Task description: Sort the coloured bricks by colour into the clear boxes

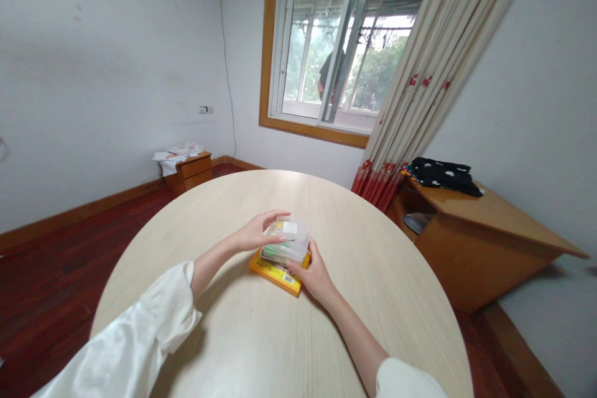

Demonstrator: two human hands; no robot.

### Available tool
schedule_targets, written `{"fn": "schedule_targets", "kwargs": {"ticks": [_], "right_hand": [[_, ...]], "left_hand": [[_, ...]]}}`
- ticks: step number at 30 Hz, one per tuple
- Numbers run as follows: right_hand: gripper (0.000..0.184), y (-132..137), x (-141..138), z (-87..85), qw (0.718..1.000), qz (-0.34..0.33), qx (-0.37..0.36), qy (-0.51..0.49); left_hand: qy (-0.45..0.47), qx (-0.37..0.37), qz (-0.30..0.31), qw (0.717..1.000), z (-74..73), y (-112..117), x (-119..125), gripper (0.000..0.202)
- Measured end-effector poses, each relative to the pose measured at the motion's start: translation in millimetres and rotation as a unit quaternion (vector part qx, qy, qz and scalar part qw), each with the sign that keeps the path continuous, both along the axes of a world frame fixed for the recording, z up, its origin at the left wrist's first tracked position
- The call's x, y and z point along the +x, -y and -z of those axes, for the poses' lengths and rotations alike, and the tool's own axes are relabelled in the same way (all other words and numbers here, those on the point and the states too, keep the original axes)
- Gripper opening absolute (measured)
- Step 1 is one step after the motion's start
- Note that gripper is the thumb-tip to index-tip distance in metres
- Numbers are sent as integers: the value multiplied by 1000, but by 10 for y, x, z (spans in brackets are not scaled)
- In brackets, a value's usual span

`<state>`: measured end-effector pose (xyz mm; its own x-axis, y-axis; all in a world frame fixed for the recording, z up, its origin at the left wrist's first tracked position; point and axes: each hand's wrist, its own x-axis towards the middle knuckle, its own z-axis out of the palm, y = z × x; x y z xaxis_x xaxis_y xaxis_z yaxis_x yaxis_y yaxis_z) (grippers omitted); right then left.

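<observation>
A clear plastic box with a white label on top and something green inside is over a flat yellow box on the table. My left hand grips the upper left part of the clear box, thumb in front and fingers behind. On the opposite side, my right hand holds its lower right edge, near the yellow box's right end. Whether the clear box's upper part is a separate lid or a second box, I cannot tell. The yellow box lies flat, partly covered, with a barcode label on its near side.
The round, pale wood-grain table spreads around both arms. At the right stands a brown desk with folded black cloth on it. A small wooden cabinet bearing papers is at the back left. A long curtain hangs by the window.
</observation>
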<state>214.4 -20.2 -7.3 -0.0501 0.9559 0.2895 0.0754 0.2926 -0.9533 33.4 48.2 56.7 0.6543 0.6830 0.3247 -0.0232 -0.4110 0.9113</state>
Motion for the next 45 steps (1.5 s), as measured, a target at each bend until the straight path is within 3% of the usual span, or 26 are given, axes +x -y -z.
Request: {"fn": "schedule_targets", "kwargs": {"ticks": [3,8,16,22,25,31,35,41,45], "right_hand": [[62,-1,-28,-22,1000,-13,1,-11],[71,2,-2,-37,999,-34,14,-32],[67,-11,32,-47,997,-50,22,-46],[68,8,37,-89,998,-47,19,-33],[68,18,35,-95,998,-53,21,-36],[79,-32,96,-30,997,-60,17,-35],[98,-76,179,-17,998,-50,1,-27],[68,-80,189,-55,995,-91,-26,-12],[65,-65,170,-66,996,-82,-17,-5]], "left_hand": [[12,-20,10,1000,-23,8,-9,69],[3,-28,33,999,-70,34,-39,69],[-5,-25,54,998,-82,63,-60,94],[13,-33,33,999,-52,43,-46,71],[3,-34,35,999,-65,41,-38,69],[2,-54,53,997,-92,53,-68,94],[-18,-47,30,998,43,72,-175,119],[-38,-105,-41,993,433,235,-252,125],[6,-110,-14,994,531,335,-151,111]]}}
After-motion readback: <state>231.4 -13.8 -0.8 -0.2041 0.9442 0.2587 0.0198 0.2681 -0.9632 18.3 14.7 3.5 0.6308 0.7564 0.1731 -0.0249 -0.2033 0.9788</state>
